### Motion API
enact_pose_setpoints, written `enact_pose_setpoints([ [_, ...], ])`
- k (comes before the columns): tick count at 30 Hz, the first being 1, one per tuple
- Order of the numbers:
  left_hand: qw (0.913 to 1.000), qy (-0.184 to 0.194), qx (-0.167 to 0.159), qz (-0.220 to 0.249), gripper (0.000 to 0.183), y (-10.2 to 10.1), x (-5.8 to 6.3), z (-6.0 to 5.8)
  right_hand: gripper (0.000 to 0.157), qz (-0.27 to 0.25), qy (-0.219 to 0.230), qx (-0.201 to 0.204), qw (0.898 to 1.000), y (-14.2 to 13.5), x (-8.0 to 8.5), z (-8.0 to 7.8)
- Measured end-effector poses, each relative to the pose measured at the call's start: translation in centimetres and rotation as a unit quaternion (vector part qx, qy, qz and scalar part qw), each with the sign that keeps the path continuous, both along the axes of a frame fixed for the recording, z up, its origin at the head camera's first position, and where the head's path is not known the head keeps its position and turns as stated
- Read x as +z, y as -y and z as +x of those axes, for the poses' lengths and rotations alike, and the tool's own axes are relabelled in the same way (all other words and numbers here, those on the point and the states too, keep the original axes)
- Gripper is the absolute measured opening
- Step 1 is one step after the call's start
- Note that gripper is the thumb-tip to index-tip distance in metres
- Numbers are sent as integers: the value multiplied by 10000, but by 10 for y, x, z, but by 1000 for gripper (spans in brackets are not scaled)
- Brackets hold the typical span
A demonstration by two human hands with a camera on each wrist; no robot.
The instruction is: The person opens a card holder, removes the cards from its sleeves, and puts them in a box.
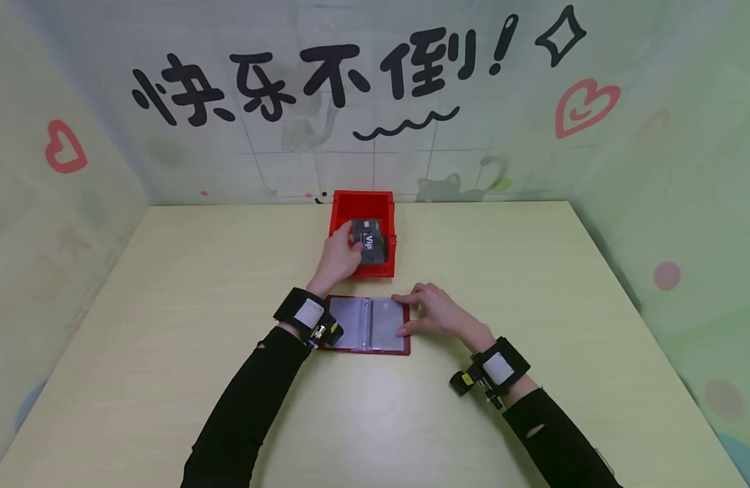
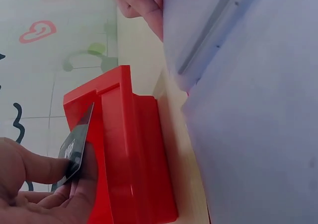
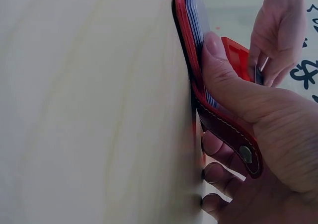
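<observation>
My left hand pinches a dark grey card marked "Vip" between thumb and fingers, over the red bin. In the left wrist view the card is tilted beside the bin's rim. Below the bin, a dark red card holder lies spread on the table, with clear sleeves showing. At its right edge my right hand rests with thumb and forefinger spread apart. The right wrist view shows the thumb on the sleeve edges and other fingertips at the table, near the snap strap.
The pale wooden table reaches a printed backdrop at the back. The red bin stands near the table's far edge, just beyond the card holder. Side panels flank the table.
</observation>
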State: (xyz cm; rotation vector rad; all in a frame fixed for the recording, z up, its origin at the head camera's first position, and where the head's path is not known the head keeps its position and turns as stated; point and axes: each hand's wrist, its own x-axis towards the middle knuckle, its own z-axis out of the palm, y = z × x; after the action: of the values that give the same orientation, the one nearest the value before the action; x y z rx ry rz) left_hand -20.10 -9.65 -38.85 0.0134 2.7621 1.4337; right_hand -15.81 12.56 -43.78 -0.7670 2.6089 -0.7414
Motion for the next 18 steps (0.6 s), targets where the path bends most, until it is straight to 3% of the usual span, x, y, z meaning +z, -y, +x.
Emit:
enact_pose_setpoints([
  [5,9993,-155,128,-324,52,-8,-6,-11,67,29,-32,-7,10000,0,0,0],
  [13,9959,236,168,-862,38,-20,-12,-24,68,19,-7,-43,10000,-1,-2,-2],
  [18,9906,263,149,-1331,27,-25,-18,-28,67,45,-54,1,10000,0,-2,-2],
])
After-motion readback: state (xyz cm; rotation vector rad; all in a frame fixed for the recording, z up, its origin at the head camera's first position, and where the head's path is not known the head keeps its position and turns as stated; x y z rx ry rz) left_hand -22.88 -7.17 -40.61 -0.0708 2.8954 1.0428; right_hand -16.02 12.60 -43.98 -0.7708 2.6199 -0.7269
